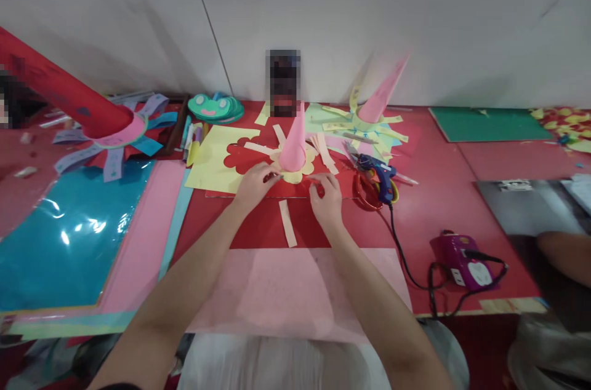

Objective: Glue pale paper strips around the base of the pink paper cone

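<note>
Our left hand (257, 186), right hand (327, 198) flank pink paper cone (293, 147) on cream scalloped paper flower (293, 177), nearer back edge of red worktop (418, 193) than front; fingers curled, whether gripping we cannot tell

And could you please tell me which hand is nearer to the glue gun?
The right. The right hand is a short way left of the glue gun; the left hand is farther left, by the yellow flower.
</note>
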{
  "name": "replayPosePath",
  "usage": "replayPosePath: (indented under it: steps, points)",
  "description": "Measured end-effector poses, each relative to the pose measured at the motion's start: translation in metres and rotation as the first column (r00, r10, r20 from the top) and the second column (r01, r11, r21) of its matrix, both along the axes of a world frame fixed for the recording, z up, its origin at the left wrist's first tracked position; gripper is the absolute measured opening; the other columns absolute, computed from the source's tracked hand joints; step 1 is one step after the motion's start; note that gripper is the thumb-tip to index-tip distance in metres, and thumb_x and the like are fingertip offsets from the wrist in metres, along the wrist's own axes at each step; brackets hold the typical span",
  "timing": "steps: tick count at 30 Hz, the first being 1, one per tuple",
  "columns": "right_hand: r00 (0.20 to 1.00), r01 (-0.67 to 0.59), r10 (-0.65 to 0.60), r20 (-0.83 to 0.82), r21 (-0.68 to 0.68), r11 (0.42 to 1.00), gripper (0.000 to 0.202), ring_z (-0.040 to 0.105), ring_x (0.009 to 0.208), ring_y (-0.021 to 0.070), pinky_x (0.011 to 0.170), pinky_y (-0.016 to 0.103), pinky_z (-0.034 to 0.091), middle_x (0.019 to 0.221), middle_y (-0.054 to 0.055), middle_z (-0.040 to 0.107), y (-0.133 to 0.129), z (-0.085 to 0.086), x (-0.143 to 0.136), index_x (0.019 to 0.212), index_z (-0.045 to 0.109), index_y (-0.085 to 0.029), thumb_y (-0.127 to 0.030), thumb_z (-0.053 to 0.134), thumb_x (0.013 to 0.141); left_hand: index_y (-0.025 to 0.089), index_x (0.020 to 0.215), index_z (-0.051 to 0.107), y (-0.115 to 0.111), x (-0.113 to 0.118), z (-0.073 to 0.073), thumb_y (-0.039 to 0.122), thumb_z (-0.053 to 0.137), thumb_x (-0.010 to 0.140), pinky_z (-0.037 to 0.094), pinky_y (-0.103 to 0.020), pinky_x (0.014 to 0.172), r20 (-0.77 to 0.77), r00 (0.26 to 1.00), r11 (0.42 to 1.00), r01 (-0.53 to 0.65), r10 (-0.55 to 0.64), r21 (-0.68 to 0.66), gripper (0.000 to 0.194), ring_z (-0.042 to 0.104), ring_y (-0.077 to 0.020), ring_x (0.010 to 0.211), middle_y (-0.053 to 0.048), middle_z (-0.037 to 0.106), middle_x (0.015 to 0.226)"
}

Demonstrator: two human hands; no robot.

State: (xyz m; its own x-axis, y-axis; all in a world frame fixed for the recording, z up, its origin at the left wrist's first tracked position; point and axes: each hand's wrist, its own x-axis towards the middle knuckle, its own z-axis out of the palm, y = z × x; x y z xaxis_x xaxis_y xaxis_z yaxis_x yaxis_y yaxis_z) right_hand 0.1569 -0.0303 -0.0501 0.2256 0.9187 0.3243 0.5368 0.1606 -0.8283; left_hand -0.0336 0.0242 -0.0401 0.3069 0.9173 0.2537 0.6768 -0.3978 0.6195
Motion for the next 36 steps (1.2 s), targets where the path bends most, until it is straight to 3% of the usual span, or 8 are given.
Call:
replayPosePath:
  steps: [10, 18, 21, 23, 25, 28, 31, 36]
  points:
    - [0.984, -0.157, 0.165, 0.071, -0.105, 0.982, 0.016, 0.057, 0.077, 0.0171, 0.073, 0.031, 0.048, 0.082, 0.004, 0.061, -0.009, 0.003, -0.001, 0.088, 0.063, -0.022, -0.028, 0.049, 0.087, 0.023, 0.076, 0.063, -0.010, 0.001, 0.015, 0.040, 0.054, 0.088, 0.045, -0.030, 0.068, -0.033, 0.980, 0.970, 0.190, -0.197, -0.154, 0.023, 0.058, -0.0181, 0.075, -0.001, 0.064, 0.077]
    - [0.990, -0.131, 0.134, 0.039, -0.082, 0.988, 0.017, 0.060, 0.078, 0.0171, 0.072, 0.031, 0.048, 0.085, 0.004, 0.065, -0.003, 0.001, 0.005, 0.088, 0.063, -0.022, -0.030, 0.048, 0.087, 0.022, 0.077, 0.059, -0.022, 0.014, 0.016, 0.030, 0.057, 0.088, 0.045, -0.030, 0.071, -0.093, 0.949, 0.945, 0.283, -0.300, -0.163, 0.013, 0.058, -0.0185, 0.080, 0.000, 0.063, 0.081]
    - [0.995, 0.014, -0.011, 0.099, -0.031, 0.999, 0.018, 0.057, 0.071, 0.0161, 0.068, 0.030, 0.047, 0.083, 0.005, 0.064, 0.002, 0.006, 0.023, 0.088, 0.063, -0.020, -0.031, 0.048, 0.086, 0.021, 0.083, 0.059, -0.022, 0.017, 0.011, 0.026, 0.056, 0.088, 0.045, -0.034, 0.078, -0.151, 0.981, 0.992, 0.122, -0.122, -0.012, 0.008, 0.058, -0.0207, 0.086, -0.003, 0.063, 0.089]
    - [0.963, 0.219, -0.224, 0.147, 0.049, 0.974, 0.019, 0.054, 0.069, 0.0163, 0.069, 0.032, 0.046, 0.081, 0.005, 0.062, 0.004, 0.011, 0.046, 0.087, 0.063, -0.020, -0.031, 0.049, 0.085, 0.021, 0.088, 0.059, -0.021, 0.015, 0.006, 0.025, 0.054, 0.089, 0.044, -0.037, 0.080, -0.166, 0.985, 0.996, -0.022, 0.036, 0.090, 0.006, 0.058, -0.0224, 0.089, -0.005, 0.062, 0.095]
    - [0.869, 0.454, -0.470, 0.156, 0.126, 0.882, 0.018, 0.054, 0.073, 0.0186, 0.072, 0.034, 0.045, 0.079, 0.006, 0.059, 0.005, 0.014, 0.072, 0.085, 0.063, -0.019, -0.031, 0.049, 0.083, 0.021, 0.091, 0.059, -0.019, 0.012, 0.004, 0.022, 0.054, 0.088, 0.045, -0.038, 0.080, -0.176, 0.972, 0.978, -0.126, 0.155, 0.165, 0.006, 0.057, -0.0233, 0.089, -0.007, 0.061, 0.097]
    - [0.694, 0.689, -0.696, 0.182, 0.113, 0.716, 0.016, 0.054, 0.076, 0.0205, 0.072, 0.035, 0.045, 0.086, 0.009, 0.058, 0.004, 0.015, 0.108, 0.084, 0.061, -0.019, -0.031, 0.051, 0.079, 0.020, 0.090, 0.061, -0.018, 0.009, 0.003, 0.016, 0.053, 0.086, 0.046, -0.037, 0.077, -0.234, 0.949, 0.963, -0.164, 0.213, 0.213, 0.010, 0.058, -0.0230, 0.086, -0.007, 0.061, 0.095]
    - [0.641, 0.758, -0.727, 0.246, -0.057, 0.649, 0.018, 0.056, 0.081, 0.0223, 0.075, 0.036, 0.045, 0.088, 0.011, 0.060, 0.004, 0.012, 0.127, 0.086, 0.058, -0.017, -0.029, 0.053, 0.074, 0.018, 0.093, 0.063, -0.021, 0.013, 0.004, 0.014, 0.050, 0.087, 0.047, -0.037, 0.078, -0.311, 0.933, 0.968, -0.113, 0.181, 0.225, 0.015, 0.059, -0.0231, 0.087, -0.008, 0.063, 0.098]
    - [0.713, 0.701, -0.627, 0.313, -0.285, 0.654, 0.025, 0.058, 0.087, 0.0271, 0.082, 0.042, 0.042, 0.085, 0.012, 0.061, 0.010, 0.004, 0.128, 0.079, 0.057, -0.017, -0.041, 0.051, 0.075, 0.018, 0.097, 0.064, -0.027, 0.020, 0.002, 0.012, 0.044, 0.089, 0.046, -0.039, 0.086, -0.339, 0.939, 0.974, 0.018, 0.061, 0.226, 0.022, 0.061, -0.0230, 0.095, -0.007, 0.065, 0.105]
